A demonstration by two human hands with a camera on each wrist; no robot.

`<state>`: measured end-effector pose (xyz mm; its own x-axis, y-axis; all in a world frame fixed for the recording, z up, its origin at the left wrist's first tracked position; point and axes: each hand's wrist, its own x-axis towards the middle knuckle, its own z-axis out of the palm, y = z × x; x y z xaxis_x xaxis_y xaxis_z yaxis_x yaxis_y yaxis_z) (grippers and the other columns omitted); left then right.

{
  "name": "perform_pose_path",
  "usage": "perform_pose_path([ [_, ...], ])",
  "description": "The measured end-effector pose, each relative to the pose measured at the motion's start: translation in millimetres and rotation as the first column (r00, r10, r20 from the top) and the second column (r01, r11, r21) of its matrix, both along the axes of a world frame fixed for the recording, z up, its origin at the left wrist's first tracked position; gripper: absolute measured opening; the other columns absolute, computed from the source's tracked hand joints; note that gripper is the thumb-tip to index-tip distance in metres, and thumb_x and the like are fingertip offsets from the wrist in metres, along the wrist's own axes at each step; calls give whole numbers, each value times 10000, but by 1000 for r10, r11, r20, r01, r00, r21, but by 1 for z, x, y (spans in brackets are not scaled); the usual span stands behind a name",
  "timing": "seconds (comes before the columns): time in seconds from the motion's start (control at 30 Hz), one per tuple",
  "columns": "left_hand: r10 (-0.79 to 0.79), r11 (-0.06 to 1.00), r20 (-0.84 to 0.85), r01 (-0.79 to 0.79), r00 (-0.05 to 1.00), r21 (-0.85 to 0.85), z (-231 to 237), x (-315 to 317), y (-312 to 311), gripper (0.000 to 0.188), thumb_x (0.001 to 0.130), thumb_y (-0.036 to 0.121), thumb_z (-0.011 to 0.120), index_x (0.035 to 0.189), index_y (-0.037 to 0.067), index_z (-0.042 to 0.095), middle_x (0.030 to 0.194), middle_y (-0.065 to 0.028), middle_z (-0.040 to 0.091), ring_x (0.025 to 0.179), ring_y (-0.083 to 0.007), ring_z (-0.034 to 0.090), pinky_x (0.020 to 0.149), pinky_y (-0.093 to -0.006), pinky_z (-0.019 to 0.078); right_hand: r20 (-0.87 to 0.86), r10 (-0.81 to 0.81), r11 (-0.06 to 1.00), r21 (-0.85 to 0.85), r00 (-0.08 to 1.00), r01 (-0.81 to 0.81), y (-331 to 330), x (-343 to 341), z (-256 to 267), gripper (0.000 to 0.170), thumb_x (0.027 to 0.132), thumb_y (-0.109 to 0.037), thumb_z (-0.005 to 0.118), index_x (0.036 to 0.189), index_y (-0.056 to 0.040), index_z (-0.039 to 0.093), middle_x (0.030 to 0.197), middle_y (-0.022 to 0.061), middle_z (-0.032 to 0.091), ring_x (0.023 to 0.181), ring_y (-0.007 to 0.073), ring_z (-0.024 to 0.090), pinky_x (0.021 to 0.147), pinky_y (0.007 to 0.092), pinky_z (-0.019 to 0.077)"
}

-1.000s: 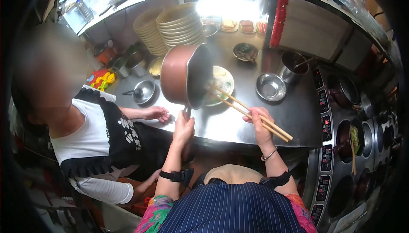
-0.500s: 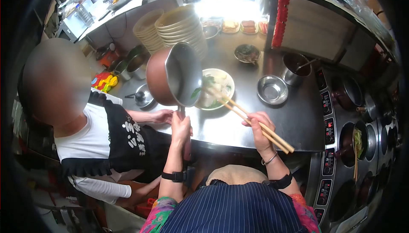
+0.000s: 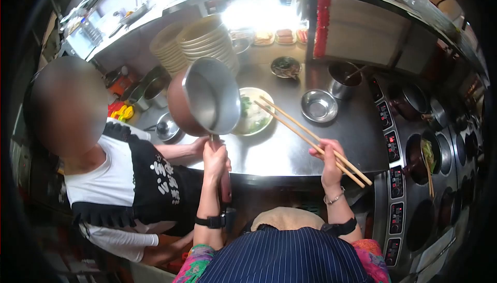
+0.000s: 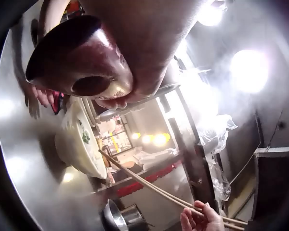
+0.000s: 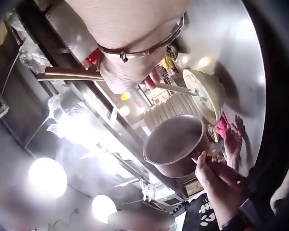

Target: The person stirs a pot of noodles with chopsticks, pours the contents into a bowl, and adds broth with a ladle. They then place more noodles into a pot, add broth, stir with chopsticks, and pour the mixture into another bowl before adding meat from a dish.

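In the head view my left hand (image 3: 215, 160) grips the long handle of a reddish-brown saucepan (image 3: 178, 104). The pan hangs tilted over the counter, its grey inside facing up and right, and overlaps the left edge of a pale bowl (image 3: 257, 131). White pieces, green leaves and liquid fill that bowl. My right hand (image 3: 329, 161) holds a pair of long wooden chopsticks (image 3: 295, 123), tips over the bowl. In the right wrist view the saucepan (image 5: 178, 144) shows its hollow side. The left wrist view shows the dark handle end (image 4: 82, 62) with its hole.
Another person (image 3: 155, 179) in a black apron stands at left, one hand near the saucepan. A metal dish (image 3: 318, 107), a deep pot (image 3: 341, 90) and a bowl of dark food (image 3: 284, 68) stand on the steel counter. Stacked bowls (image 3: 204, 39) rise behind; cookers (image 3: 393, 184) line the right.
The saucepan has turned its opening more upward and shifted left off the bowl, uncovering more food. My right hand has drawn the chopsticks back to the right; the other person's hand has come nearer the pan.
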<state>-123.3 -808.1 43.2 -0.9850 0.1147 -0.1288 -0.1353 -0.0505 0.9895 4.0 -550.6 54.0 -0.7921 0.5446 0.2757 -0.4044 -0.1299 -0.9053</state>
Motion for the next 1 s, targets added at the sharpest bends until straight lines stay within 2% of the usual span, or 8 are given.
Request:
perform_pose_path([
  [0.1, -215, 960, 127, 185, 968, 211, 16, 22, -5, 292, 821, 64, 464, 1072, 4, 328, 645, -62, 434, 381, -126, 439, 306, -268, 401, -161, -52, 997, 55, 986, 61, -5, 37, 23, 254, 920, -183, 412, 950, 34, 539, 903, 119, 487, 696, 216, 602, 636, 306, 544],
  [0.23, -572, 802, 272, 458, 774, 383, 30, 72, 15, 314, 826, 139, 539, 1062, 8, 378, 611, -30, 413, 378, -100, 407, 324, -249, 389, -189, -216, 951, 184, 958, 250, 11, 96, 60, 306, 916, -260, 410, 888, 20, 531, 806, 99, 459, 574, 165, 539, 531, 272, 518],
  [0.43, -937, 307, 331, 722, 113, 620, 42, 128, 56, 288, 824, 142, 542, 1012, -19, 395, 572, -25, 442, 357, -84, 424, 310, -202, 375, -224, -415, 798, 375, 882, 472, 53, 199, 77, 308, 904, -236, 428, 760, 12, 541, 667, 67, 449, 463, 97, 438, 416, 213, 414],
  [0.5, -920, 213, 376, 669, -108, 713, 31, 145, 75, 272, 837, 135, 516, 1016, -33, 399, 565, -30, 440, 349, -85, 428, 304, -203, 381, -67, -503, 746, 470, 862, 472, 52, 236, 83, 249, 881, -187, 477, 740, -2, 568, 646, 67, 494, 487, 105, 479, 426, 216, 412],
  [0.57, -886, 145, 397, 669, -241, 729, 10, 160, 115, 259, 848, 119, 490, 1027, -47, 404, 566, -30, 439, 347, -84, 428, 303, -202, 383, 60, -475, 779, 492, 878, 388, 70, 262, 84, 145, 836, -119, 543, 760, -9, 599, 656, 69, 543, 518, 126, 522, 461, 231, 423],
  [0.67, -779, 46, 476, 720, -407, 692, -17, 198, 211, 266, 853, 128, 485, 1043, -48, 425, 598, -23, 441, 372, -75, 434, 312, -188, 376, 220, -596, 673, 661, 772, 331, 114, 330, 72, 65, 789, -56, 579, 804, -6, 618, 672, 70, 562, 552, 150, 555, 513, 258, 435],
  [0.9, -684, -84, 529, 774, -503, 627, -44, 286, 366, 251, 866, 134, 475, 1049, -36, 450, 633, -14, 446, 401, -68, 441, 317, -172, 369, 208, -774, 586, 593, 598, 552, 184, 436, 21, 113, 819, -57, 542, 825, 16, 629, 743, 91, 578, 531, 118, 573, 497, 218, 459],
  [1.0, -685, -119, 503, 763, -526, 636, -57, 326, 419, 189, 872, 154, 476, 985, 3, 459, 636, -3, 456, 405, -53, 432, 327, -167, 367, 212, -880, 461, 595, 425, 658, 198, 463, 20, 103, 832, -71, 550, 869, -5, 618, 763, 81, 577, 551, 137, 595, 503, 236, 469],
])
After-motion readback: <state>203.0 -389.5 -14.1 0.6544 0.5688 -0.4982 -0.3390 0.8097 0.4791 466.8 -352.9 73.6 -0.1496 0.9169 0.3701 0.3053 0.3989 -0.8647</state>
